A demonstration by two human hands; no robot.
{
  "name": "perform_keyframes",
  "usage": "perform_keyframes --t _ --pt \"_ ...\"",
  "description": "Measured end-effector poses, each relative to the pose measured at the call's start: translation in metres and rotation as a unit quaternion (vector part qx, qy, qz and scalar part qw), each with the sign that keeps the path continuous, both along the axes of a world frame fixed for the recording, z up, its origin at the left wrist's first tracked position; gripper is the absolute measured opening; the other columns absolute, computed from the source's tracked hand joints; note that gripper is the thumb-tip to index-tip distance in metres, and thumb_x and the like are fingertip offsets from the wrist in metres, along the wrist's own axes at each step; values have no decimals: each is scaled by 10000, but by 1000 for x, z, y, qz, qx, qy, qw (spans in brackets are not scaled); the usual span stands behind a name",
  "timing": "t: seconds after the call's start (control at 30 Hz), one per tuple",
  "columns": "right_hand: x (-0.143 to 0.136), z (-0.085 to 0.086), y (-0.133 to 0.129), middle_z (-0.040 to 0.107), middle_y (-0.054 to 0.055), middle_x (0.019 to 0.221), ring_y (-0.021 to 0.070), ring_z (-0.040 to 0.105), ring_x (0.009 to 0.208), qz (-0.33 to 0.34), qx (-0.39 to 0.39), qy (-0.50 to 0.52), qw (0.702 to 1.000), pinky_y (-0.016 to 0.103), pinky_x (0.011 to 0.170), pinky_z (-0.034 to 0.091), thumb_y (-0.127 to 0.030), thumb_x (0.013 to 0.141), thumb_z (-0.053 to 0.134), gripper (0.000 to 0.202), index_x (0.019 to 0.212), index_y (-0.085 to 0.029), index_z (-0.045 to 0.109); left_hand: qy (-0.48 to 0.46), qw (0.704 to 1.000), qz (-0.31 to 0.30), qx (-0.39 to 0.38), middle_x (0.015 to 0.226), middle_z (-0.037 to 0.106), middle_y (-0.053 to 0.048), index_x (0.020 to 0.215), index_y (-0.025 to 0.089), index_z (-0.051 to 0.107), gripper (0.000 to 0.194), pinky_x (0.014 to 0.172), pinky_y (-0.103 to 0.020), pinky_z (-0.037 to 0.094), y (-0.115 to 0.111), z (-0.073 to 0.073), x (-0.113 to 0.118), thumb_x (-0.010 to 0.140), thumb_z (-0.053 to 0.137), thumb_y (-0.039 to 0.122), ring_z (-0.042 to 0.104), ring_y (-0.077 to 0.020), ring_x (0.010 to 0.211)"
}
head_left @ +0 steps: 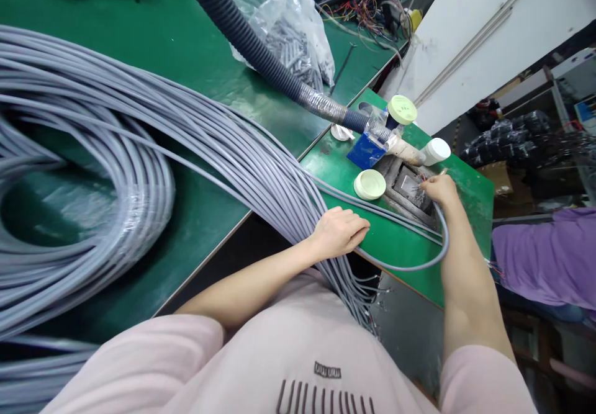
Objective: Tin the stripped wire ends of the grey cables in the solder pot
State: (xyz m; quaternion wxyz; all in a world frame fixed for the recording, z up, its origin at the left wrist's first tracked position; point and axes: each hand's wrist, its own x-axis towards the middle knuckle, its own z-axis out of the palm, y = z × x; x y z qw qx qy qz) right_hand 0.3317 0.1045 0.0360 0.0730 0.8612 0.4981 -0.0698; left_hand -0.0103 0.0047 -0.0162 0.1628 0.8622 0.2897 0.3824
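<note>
My right hand point(440, 190) pinches the end of a grey cable point(410, 267). Thin stripped wires stick out from the fingertips over a small pot of shiny molten-looking metal point(410, 184). From that hand the cable loops down and back toward my left hand point(342, 233). The left fingers are curled around cable at the edge of a thick bundle of grey cables point(261, 172); exactly how many strands they hold is hidden. Below the left hand, the bundle's cut ends point(367, 296) hang down in front of my shirt.
A ribbed extraction hose point(242, 35) ends above the pot. Around it stand an open pale tub point(370, 184), a yellow-lidded jar point(401, 110) and a white container point(436, 151). A clear plastic bag point(293, 41) lies behind. Another person's purple sleeve point(544, 259) is at right.
</note>
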Motion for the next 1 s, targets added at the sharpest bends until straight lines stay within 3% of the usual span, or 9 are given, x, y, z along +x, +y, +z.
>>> perform_keyframes --t 1.0 --pt "9 1 3 705 118 853 275 649 866 7 -13 2 1000 317 731 473 -364 687 639 294 847 -151 762 3 1000 -6 -9 721 659 -5 954 196 654 234 613 -306 284 0 0 -1 956 444 299 572 -118 677"
